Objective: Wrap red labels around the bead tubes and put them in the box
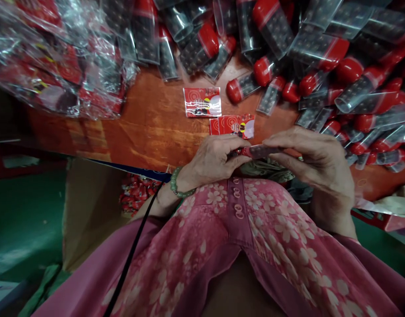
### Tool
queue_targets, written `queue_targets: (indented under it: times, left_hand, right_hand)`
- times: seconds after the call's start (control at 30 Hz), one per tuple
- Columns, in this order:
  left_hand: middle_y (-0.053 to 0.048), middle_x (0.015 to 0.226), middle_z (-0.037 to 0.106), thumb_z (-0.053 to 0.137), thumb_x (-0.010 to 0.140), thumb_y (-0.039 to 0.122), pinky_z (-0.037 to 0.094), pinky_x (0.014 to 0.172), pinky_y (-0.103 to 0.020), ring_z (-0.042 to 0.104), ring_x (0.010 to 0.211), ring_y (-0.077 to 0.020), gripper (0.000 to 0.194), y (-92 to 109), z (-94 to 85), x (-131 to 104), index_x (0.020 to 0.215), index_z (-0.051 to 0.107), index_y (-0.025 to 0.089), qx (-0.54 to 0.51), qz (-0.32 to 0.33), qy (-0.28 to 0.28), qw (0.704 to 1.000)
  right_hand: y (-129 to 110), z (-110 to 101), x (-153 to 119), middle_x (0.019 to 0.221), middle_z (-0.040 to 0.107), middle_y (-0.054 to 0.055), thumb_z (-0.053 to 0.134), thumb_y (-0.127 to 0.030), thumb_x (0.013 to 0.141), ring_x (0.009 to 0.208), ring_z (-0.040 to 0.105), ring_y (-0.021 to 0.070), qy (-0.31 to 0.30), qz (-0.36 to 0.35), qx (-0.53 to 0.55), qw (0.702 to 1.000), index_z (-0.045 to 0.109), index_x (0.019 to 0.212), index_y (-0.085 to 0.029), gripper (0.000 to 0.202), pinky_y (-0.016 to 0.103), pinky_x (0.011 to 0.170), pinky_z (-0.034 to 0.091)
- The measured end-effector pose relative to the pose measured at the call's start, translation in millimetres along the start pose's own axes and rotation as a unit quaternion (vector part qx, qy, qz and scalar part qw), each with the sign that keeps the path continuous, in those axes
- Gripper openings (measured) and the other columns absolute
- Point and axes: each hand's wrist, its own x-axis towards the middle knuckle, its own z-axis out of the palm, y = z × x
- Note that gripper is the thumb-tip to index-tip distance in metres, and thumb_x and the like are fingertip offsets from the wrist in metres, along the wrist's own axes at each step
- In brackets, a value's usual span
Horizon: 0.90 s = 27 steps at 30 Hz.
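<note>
Close to my chest, at the table's front edge, both hands meet on a small capsule-shaped tube (260,151) with dark contents and a red left end. Fingers and thumb of my left hand (207,159) are closed on that red end, and a green bead bracelet circles the wrist. My right hand (316,165) pinches the other end, partly hiding it. Just beyond my left hand lie several overlapping red printed cards (233,126). Another red card (202,102), with a shiny surface, lies a little farther back.
A large heap of red-capped clear tubes (275,33) with dark balls inside covers the back and right of the table (149,119). Red packets in clear plastic wrap (73,66) lie at back left. Below the table's edge, a cardboard box (86,211) stands beside red packets (138,191).
</note>
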Motion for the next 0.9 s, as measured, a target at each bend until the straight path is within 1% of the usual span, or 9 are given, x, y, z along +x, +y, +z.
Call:
queue_targets:
  times: [0.1,0.23,0.37,0.47,0.57,0.67,0.77,0.83,0.9]
  left_hand:
    - [-0.007,0.095,0.077,0.069,0.088,0.043,0.053,0.078,-0.027,0.071,0.083,-0.0171,0.032,3,-3.8,4,0.102,0.074,0.015,-0.031,-0.015,0.012,0.999]
    - [-0.006,0.093,0.078,0.080,0.077,0.044,0.053,0.078,-0.030,0.071,0.081,-0.0194,0.037,3,-11.8,8,0.103,0.075,0.018,-0.052,-0.038,-0.011,0.998]
    - [-0.003,0.082,0.078,0.079,0.078,0.035,0.053,0.073,-0.029,0.070,0.073,-0.0185,0.023,2,-12.6,6,0.093,0.079,0.019,-0.107,-0.086,-0.019,0.990]
    - [-0.002,0.081,0.078,0.081,0.074,0.030,0.054,0.074,-0.029,0.071,0.076,-0.0201,0.022,1,-11.2,5,0.094,0.080,0.020,-0.139,-0.095,-0.033,0.985]
    - [-0.004,0.090,0.079,0.075,0.078,0.026,0.055,0.079,-0.030,0.073,0.082,-0.0206,0.022,-1,-11.5,5,0.099,0.079,0.021,-0.110,-0.063,-0.050,0.991]
    - [-0.006,0.096,0.079,0.071,0.081,0.025,0.055,0.085,-0.033,0.073,0.089,-0.0220,0.020,1,-12.0,6,0.099,0.079,0.022,-0.041,-0.038,-0.026,0.998]
    - [-0.007,0.091,0.079,0.071,0.081,0.026,0.055,0.083,-0.034,0.073,0.087,-0.0227,0.017,6,-10.2,7,0.095,0.080,0.021,0.007,-0.033,-0.004,0.999]
    - [-0.007,0.090,0.079,0.071,0.082,0.026,0.055,0.081,-0.034,0.074,0.084,-0.0225,0.017,9,-7.6,7,0.095,0.080,0.021,0.003,-0.037,-0.007,0.999]
    - [-0.006,0.090,0.079,0.073,0.080,0.027,0.055,0.079,-0.033,0.074,0.081,-0.0220,0.021,11,-5.1,7,0.099,0.079,0.020,-0.031,-0.054,-0.014,0.998]
  right_hand:
    - [4,0,-4,0.094,0.076,-0.002,0.077,-0.018,0.084,0.085,0.072,0.0168,0.058,0.018,0.016,0.998,0.077,0.106,-0.030,0.026,0.029,0.077,0.057]
    - [5,5,-7,0.097,0.077,0.000,0.076,-0.016,0.084,0.088,0.071,0.0174,0.088,-0.003,-0.017,0.996,0.075,0.109,-0.028,0.027,0.030,0.082,0.057]
    - [7,10,-9,0.097,0.077,0.001,0.076,-0.022,0.085,0.087,0.072,0.0196,0.072,0.010,-0.009,0.997,0.075,0.110,-0.028,0.025,0.032,0.079,0.058]
    - [9,11,-10,0.098,0.077,0.002,0.073,-0.027,0.088,0.087,0.073,0.0201,0.046,0.011,-0.015,0.999,0.075,0.109,-0.027,0.022,0.033,0.079,0.060]
    - [9,13,-9,0.102,0.078,0.001,0.069,-0.026,0.091,0.090,0.074,0.0203,0.034,-0.001,-0.030,0.999,0.075,0.109,-0.029,0.019,0.034,0.084,0.060]
    - [4,16,-7,0.104,0.078,0.000,0.067,-0.022,0.092,0.094,0.074,0.0200,0.035,-0.012,-0.034,0.999,0.074,0.110,-0.032,0.021,0.034,0.087,0.059]
    - [0,17,-7,0.107,0.077,-0.001,0.063,-0.019,0.094,0.096,0.073,0.0191,0.020,-0.010,-0.039,0.999,0.074,0.111,-0.033,0.025,0.034,0.089,0.058]
    - [3,16,-8,0.104,0.077,0.000,0.066,-0.019,0.092,0.093,0.073,0.0188,0.022,-0.002,-0.021,1.000,0.074,0.111,-0.031,0.024,0.033,0.087,0.059]
    - [10,14,-10,0.096,0.077,0.000,0.073,-0.021,0.087,0.083,0.073,0.0173,0.033,0.025,0.018,0.999,0.075,0.109,-0.028,0.023,0.030,0.077,0.060]
